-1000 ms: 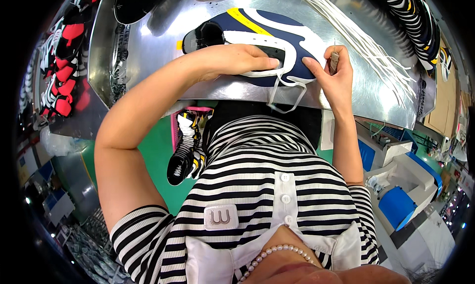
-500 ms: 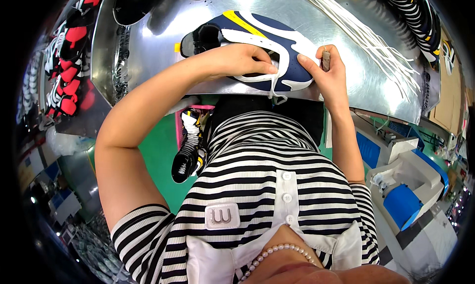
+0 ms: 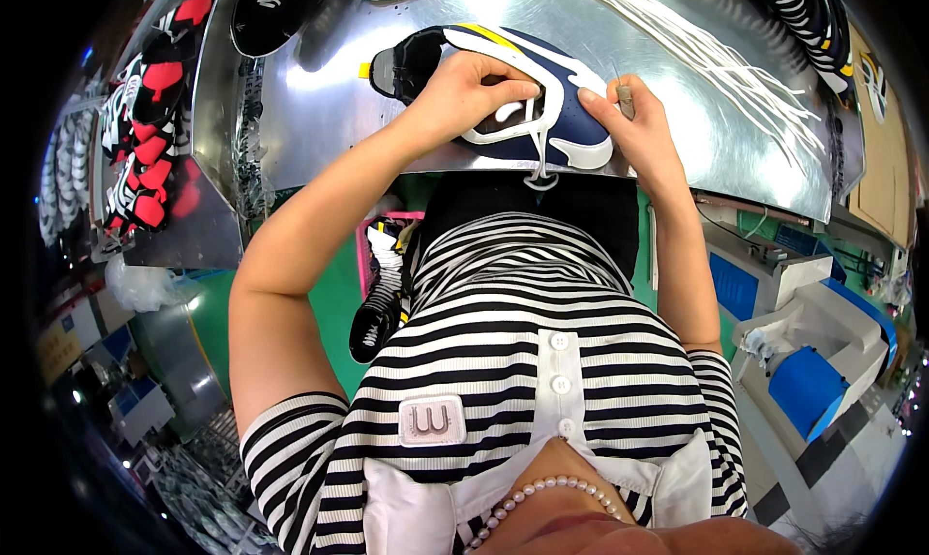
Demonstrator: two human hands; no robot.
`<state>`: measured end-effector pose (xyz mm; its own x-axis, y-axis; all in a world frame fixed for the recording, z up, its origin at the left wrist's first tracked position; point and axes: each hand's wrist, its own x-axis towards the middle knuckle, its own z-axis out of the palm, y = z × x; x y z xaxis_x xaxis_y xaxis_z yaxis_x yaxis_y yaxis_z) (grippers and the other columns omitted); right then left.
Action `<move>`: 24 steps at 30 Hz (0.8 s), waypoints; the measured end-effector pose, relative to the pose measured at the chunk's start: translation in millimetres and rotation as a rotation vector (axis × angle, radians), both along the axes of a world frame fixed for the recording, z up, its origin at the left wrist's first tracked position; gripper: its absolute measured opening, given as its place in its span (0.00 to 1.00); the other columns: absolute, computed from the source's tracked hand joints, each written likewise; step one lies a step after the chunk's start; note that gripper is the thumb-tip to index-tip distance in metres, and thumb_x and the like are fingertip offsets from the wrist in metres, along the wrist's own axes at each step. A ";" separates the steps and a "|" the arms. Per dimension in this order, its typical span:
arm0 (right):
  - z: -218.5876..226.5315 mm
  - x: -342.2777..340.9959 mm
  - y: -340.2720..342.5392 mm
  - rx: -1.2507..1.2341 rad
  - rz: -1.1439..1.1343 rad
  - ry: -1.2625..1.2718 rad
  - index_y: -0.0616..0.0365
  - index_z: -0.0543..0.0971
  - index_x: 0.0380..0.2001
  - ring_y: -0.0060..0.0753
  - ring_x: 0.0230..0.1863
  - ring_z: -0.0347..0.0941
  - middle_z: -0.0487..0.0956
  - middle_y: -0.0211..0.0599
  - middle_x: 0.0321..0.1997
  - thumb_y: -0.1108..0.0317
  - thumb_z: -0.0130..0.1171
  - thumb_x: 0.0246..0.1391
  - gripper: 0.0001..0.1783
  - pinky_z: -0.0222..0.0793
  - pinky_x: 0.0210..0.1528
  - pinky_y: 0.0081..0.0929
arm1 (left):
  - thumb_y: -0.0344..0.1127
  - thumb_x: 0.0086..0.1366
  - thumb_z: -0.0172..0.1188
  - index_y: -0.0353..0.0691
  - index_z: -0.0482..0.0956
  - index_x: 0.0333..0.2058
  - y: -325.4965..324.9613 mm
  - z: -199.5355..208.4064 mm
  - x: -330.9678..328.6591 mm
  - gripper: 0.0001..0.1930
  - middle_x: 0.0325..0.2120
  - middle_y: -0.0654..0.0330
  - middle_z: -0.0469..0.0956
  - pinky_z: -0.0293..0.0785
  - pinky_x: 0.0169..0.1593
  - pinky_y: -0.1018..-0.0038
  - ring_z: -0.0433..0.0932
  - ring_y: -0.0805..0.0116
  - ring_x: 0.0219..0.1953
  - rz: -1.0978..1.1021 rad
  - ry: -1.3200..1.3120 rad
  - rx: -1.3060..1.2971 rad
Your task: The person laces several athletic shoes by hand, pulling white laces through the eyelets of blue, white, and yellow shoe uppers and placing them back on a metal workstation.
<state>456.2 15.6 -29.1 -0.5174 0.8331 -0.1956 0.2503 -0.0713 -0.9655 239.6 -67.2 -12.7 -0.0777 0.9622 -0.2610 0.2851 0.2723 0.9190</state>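
Note:
A navy shoe with white and yellow overlays lies on its side on the metal table, toe to the right. White lace runs from its eyelet edge and hangs over the table's front. My left hand reaches over the shoe's opening, thumb and forefinger pinched at the far eyelet edge; what lies between them is hidden. At the toe, my right hand rests its thumb on the upper. Its curled fingers hold a small brown-handled tool with a thin, needle-like tip.
White laces lie in a bundle across the table at the right. Black shoes stand at the far left, striped ones at the far right. Red-and-black shoes fill a rack on the left. A blue-and-white machine stands lower right.
My left hand's pinch has moved from the near eyelet edge to the far one. The shoe's opening shows more widely. My right hand stays by the toe, its small tool's tip now visible.

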 end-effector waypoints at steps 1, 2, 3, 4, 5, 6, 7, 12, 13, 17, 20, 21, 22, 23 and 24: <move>-4.0 -0.5 -1.2 0.016 0.004 -0.004 0.57 0.69 0.29 0.16 0.25 0.68 0.75 0.30 0.25 0.57 0.70 0.51 0.20 0.63 0.24 0.16 | 0.36 0.65 0.62 0.31 0.83 0.38 -0.8 -1.0 0.2 0.12 0.30 0.62 0.82 0.73 0.39 0.79 0.77 0.77 0.31 -0.009 0.079 0.021; -5.5 -0.9 -2.8 0.032 0.009 -0.007 0.57 0.70 0.29 0.16 0.25 0.68 0.75 0.31 0.25 0.56 0.70 0.51 0.20 0.63 0.24 0.16 | 0.36 0.64 0.62 0.31 0.83 0.37 -1.4 -1.9 -1.1 0.12 0.30 0.61 0.83 0.73 0.39 0.77 0.78 0.75 0.31 -0.018 0.157 0.042; -3.8 0.1 -4.7 0.003 -0.002 -0.013 0.56 0.70 0.29 0.16 0.25 0.68 0.75 0.31 0.25 0.57 0.70 0.51 0.20 0.63 0.23 0.16 | 0.36 0.63 0.62 0.32 0.83 0.37 -2.3 -3.1 -3.1 0.12 0.29 0.60 0.83 0.74 0.39 0.76 0.78 0.73 0.30 -0.026 0.236 0.064; 1.9 0.5 -7.7 -0.029 -0.012 -0.021 0.56 0.70 0.29 0.16 0.25 0.68 0.75 0.31 0.25 0.57 0.70 0.51 0.20 0.63 0.23 0.16 | 0.37 0.60 0.62 0.34 0.84 0.31 -4.1 -2.6 -3.3 0.11 0.21 0.55 0.81 0.73 0.34 0.70 0.79 0.62 0.26 -0.046 0.409 0.340; 5.4 0.8 -9.4 -0.061 -0.020 -0.029 0.56 0.70 0.29 0.16 0.24 0.68 0.75 0.31 0.25 0.57 0.70 0.51 0.20 0.63 0.23 0.16 | 0.35 0.60 0.61 0.36 0.82 0.28 -7.1 0.2 -7.3 0.08 0.23 0.55 0.80 0.73 0.36 0.64 0.77 0.54 0.28 -0.083 0.653 0.543; 5.1 1.8 -9.5 -0.032 -0.032 -0.008 0.56 0.70 0.29 0.15 0.24 0.67 0.75 0.30 0.25 0.57 0.70 0.51 0.19 0.62 0.23 0.16 | 0.33 0.60 0.62 0.37 0.82 0.30 -12.4 5.4 -13.4 0.06 0.26 0.55 0.80 0.72 0.40 0.65 0.77 0.55 0.33 -0.072 0.808 0.521; 3.9 4.9 -9.0 -0.004 -0.049 0.014 0.55 0.70 0.28 0.15 0.24 0.67 0.75 0.29 0.24 0.58 0.70 0.51 0.19 0.62 0.22 0.16 | 0.32 0.60 0.62 0.37 0.81 0.32 -16.6 13.2 -19.5 0.05 0.30 0.55 0.80 0.72 0.44 0.66 0.76 0.56 0.37 -0.067 0.962 0.499; -2.2 33.4 11.2 0.042 -0.084 0.087 0.52 0.68 0.26 0.11 0.24 0.59 0.69 0.19 0.23 0.62 0.70 0.52 0.18 0.52 0.23 0.13 | 0.29 0.62 0.57 0.39 0.80 0.31 -46.4 27.6 -129.7 0.04 0.29 0.55 0.79 0.72 0.38 0.60 0.76 0.54 0.34 0.264 1.326 0.783; 3.7 38.5 11.0 0.061 -0.071 0.088 0.52 0.68 0.26 0.11 0.24 0.56 0.66 0.17 0.22 0.62 0.69 0.52 0.18 0.50 0.24 0.13 | 0.30 0.63 0.56 0.38 0.81 0.30 -66.3 28.0 -181.9 0.05 0.27 0.52 0.80 0.72 0.37 0.57 0.77 0.50 0.32 0.321 1.335 0.673; -2.5 62.6 30.4 0.012 0.039 0.008 0.51 0.68 0.27 0.10 0.25 0.56 0.65 0.17 0.22 0.60 0.68 0.53 0.17 0.52 0.26 0.14 | 0.38 0.65 0.57 0.38 0.83 0.35 -138.4 57.7 -274.3 0.10 0.31 0.51 0.82 0.71 0.42 0.58 0.78 0.52 0.37 0.654 1.543 0.213; -10.5 56.3 37.0 0.020 0.049 -0.113 0.51 0.67 0.27 0.12 0.26 0.57 0.65 0.18 0.22 0.59 0.67 0.53 0.18 0.53 0.27 0.14 | 0.31 0.64 0.59 0.37 0.81 0.40 -69.3 41.5 -150.2 0.08 0.37 0.55 0.80 0.72 0.47 0.66 0.76 0.59 0.42 0.422 0.982 0.552; -8.8 50.2 39.0 0.017 0.067 -0.158 0.51 0.67 0.27 0.12 0.26 0.58 0.65 0.19 0.23 0.58 0.67 0.54 0.18 0.54 0.27 0.14 | 0.34 0.66 0.58 0.35 0.80 0.38 -49.7 53.1 -101.2 0.08 0.38 0.57 0.80 0.72 0.46 0.73 0.76 0.68 0.39 0.218 0.897 0.613; -11.8 47.7 40.7 0.103 0.054 -0.218 0.52 0.70 0.28 0.14 0.25 0.57 0.65 0.21 0.22 0.58 0.66 0.54 0.16 0.54 0.27 0.15 | 0.30 0.63 0.58 0.35 0.78 0.33 -33.0 70.4 -58.1 0.05 0.39 0.56 0.80 0.71 0.46 0.70 0.76 0.63 0.40 -0.091 0.745 0.757; -12.9 45.2 43.3 0.316 0.037 -0.234 0.53 0.71 0.29 0.15 0.25 0.57 0.65 0.21 0.22 0.59 0.66 0.55 0.14 0.54 0.27 0.16 | 0.29 0.59 0.59 0.35 0.77 0.31 -19.4 89.4 -21.8 0.04 0.42 0.54 0.80 0.71 0.46 0.67 0.76 0.59 0.41 -0.338 0.476 0.806; -16.5 44.6 45.9 0.527 0.017 -0.256 0.54 0.73 0.29 0.15 0.25 0.58 0.65 0.21 0.21 0.59 0.65 0.55 0.13 0.54 0.27 0.16 | 0.28 0.59 0.59 0.34 0.77 0.30 -2.5 91.3 -1.9 0.04 0.43 0.53 0.80 0.71 0.46 0.68 0.76 0.59 0.41 -0.391 0.485 0.865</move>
<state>500.8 61.5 -45.6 -0.5221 0.8440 0.1230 0.4770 0.4085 -0.7782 237.6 -69.7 78.6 0.3648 0.7862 0.4987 0.5990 -0.6083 0.5207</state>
